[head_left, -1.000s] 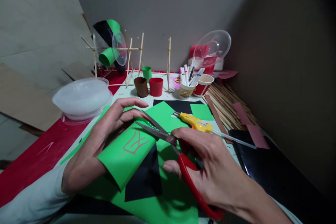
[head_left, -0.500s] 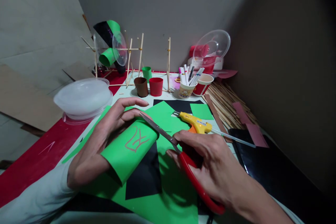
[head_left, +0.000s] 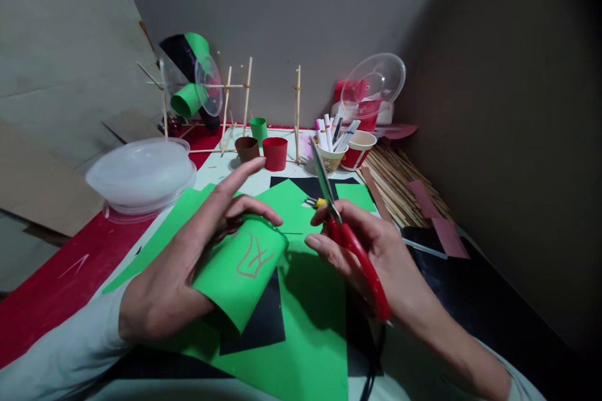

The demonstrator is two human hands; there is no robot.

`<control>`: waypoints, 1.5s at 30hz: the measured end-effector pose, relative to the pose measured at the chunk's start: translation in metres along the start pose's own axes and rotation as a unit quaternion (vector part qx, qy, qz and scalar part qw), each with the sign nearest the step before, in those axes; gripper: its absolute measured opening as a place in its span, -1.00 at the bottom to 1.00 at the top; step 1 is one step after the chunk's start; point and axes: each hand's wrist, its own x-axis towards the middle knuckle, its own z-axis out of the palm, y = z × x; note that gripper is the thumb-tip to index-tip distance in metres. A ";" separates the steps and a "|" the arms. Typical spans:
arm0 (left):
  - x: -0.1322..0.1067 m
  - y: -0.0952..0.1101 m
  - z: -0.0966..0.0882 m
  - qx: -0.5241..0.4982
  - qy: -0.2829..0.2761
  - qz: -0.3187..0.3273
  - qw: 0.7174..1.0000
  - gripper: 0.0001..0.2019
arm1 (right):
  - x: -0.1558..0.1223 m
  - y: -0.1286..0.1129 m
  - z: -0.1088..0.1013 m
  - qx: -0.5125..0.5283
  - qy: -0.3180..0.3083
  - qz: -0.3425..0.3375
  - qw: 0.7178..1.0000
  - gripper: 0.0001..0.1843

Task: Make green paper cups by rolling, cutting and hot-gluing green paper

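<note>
My left hand [head_left: 188, 263] is wrapped around a green paper cup [head_left: 244, 269], its thumb hidden and its index finger stretched out. The cup lies tilted, with a reddish-brown mark drawn on its side. In my right hand [head_left: 376, 250] are red-handled scissors [head_left: 360, 257]; the blades point up and away, apart from the cup. Beneath both hands lie green paper sheets [head_left: 320, 319] and a black paper piece [head_left: 263, 319]. Behind my right hand, most of a yellow glue gun [head_left: 320, 202] is hidden.
Brown [head_left: 247, 150] and red [head_left: 274, 154] paper cups stand ahead by a stick frame [head_left: 298, 113]. Markers fill a small cup [head_left: 330, 160]. Clear plastic lids [head_left: 141, 169] are stacked at left. Wooden sticks [head_left: 404, 182] lie at right, beside a black sheet [head_left: 498, 307].
The scissors have moved off the cup's rim and swung upright in my right hand. My left hand has turned the cup slightly and shifted it right; its index finger has lifted.
</note>
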 end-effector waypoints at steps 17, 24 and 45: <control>-0.014 -0.006 0.020 0.177 -0.128 0.081 0.972 0.01 | -0.004 0.006 0.016 0.124 -0.008 -0.008 0.992 -0.66; -0.013 -0.008 0.022 0.169 -0.139 0.123 0.968 0.05 | -0.006 0.010 0.020 0.126 -0.020 -0.004 0.992 -0.63; -0.017 0.007 0.023 -0.337 -0.055 -0.170 0.924 -0.30 | -0.002 -0.001 0.011 0.287 0.068 0.096 0.951 -0.53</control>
